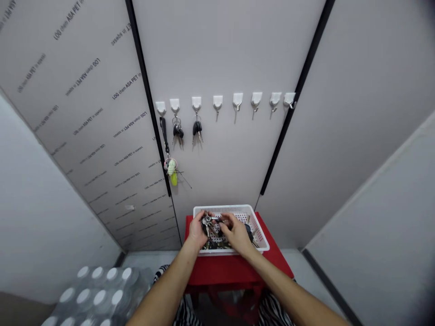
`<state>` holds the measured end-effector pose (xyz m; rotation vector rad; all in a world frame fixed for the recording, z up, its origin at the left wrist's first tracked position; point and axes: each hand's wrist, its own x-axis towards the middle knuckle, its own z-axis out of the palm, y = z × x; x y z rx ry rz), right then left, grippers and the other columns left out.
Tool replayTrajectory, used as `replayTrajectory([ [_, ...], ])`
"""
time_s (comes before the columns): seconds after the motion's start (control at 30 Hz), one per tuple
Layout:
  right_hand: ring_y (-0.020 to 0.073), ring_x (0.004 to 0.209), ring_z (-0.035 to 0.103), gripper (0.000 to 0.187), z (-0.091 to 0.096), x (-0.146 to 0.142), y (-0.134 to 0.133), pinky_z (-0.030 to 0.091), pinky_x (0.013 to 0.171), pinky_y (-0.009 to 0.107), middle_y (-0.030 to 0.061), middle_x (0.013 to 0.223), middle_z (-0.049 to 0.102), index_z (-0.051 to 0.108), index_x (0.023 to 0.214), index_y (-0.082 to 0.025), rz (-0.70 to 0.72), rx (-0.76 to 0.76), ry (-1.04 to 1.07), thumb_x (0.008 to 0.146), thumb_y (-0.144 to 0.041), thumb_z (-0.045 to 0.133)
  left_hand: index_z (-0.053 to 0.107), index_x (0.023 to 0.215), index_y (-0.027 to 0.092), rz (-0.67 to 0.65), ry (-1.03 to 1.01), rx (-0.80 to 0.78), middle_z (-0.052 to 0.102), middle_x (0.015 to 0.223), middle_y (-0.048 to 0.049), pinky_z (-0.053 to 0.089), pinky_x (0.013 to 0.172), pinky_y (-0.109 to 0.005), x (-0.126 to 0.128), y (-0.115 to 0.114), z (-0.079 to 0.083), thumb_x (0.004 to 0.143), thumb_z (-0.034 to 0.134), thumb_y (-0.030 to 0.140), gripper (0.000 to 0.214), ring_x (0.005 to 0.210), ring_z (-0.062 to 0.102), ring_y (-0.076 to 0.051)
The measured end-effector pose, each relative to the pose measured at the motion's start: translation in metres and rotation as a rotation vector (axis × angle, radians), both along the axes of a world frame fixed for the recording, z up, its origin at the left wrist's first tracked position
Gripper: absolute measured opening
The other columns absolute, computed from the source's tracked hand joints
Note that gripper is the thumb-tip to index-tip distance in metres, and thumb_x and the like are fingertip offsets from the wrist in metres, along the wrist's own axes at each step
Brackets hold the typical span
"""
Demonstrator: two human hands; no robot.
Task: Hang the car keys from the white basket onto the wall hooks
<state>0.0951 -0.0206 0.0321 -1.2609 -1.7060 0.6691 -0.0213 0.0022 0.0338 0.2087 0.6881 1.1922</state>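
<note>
Over a white plastic basket (260, 226), my left hand (197, 231) is closed around a bunch of keys (207, 221) with metal rings. Close by on the right, my right hand (237, 233) has its fingers pinched on a part of the same bunch, above the perforated basket floor. Its exact grip is partly hidden by the fingers. More keys (214, 245) lie in the basket below my hands, along with dark key fobs near its right side. The basket sits on a red stool (217, 269).
White adhesive hooks (218, 100) run in a row along the wall. From the left ones hang a strap with a green charm (171, 168), a key bunch (177, 131) and another key bunch (197, 128). Wrapped bottles (91, 296) stand on the floor at lower left.
</note>
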Motion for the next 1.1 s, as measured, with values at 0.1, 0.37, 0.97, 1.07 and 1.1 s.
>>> replayTrajectory([
  [0.1,0.0108,0.055,0.049,0.028,0.002,-0.005,0.004,0.039,0.054,0.023,0.0022,0.067,0.056,0.049,0.087,-0.014,0.1,-0.119,0.098,0.063,-0.028,0.045,0.048,0.058,0.011,-0.02,-0.051,0.019,0.051,0.049,0.0004,0.037,0.043,-0.018,0.001,0.0,0.001,0.068,0.039,0.023,0.018,0.039,0.046,-0.006],
  [0.37,0.009,0.051,0.048,0.009,0.017,-0.001,0.013,0.038,0.051,0.02,-0.0016,0.053,0.052,0.049,0.063,-0.015,0.046,-0.187,0.271,0.06,-0.022,0.044,0.049,0.06,0.013,0.044,0.243,0.157,0.05,0.051,0.0022,0.033,0.044,-0.019,0.006,-0.003,-0.004,0.059,0.048,0.024,0.011,0.044,0.046,-0.007],
  [0.97,0.0043,0.04,0.046,0.011,0.208,-0.009,0.079,0.04,0.046,0.018,-0.0041,0.043,0.049,0.05,0.058,-0.012,0.128,-0.001,0.451,0.054,-0.021,0.053,0.047,0.061,0.014,0.282,0.86,0.809,0.046,0.045,0.0039,0.03,0.046,-0.017,0.01,0.049,0.17,0.063,0.042,0.02,0.009,0.042,0.04,-0.005],
  [1.07,0.0056,0.04,0.046,0.011,0.244,-0.017,0.096,0.041,0.044,0.02,-0.0038,0.045,0.049,0.051,0.06,-0.012,0.032,0.19,0.444,0.055,-0.022,0.053,0.045,0.058,0.014,0.408,0.822,0.79,0.046,0.046,0.0034,0.031,0.046,-0.017,0.017,0.067,0.209,0.063,0.043,0.018,0.007,0.043,0.041,-0.005],
  [1.1,0.0061,0.04,0.046,0.011,0.253,-0.019,0.102,0.041,0.044,0.02,-0.0035,0.046,0.049,0.051,0.061,-0.013,0.003,0.235,0.45,0.055,-0.022,0.052,0.045,0.057,0.014,0.44,0.827,0.776,0.046,0.046,0.0033,0.032,0.045,-0.017,0.019,0.073,0.218,0.063,0.043,0.018,0.008,0.042,0.041,-0.005],
])
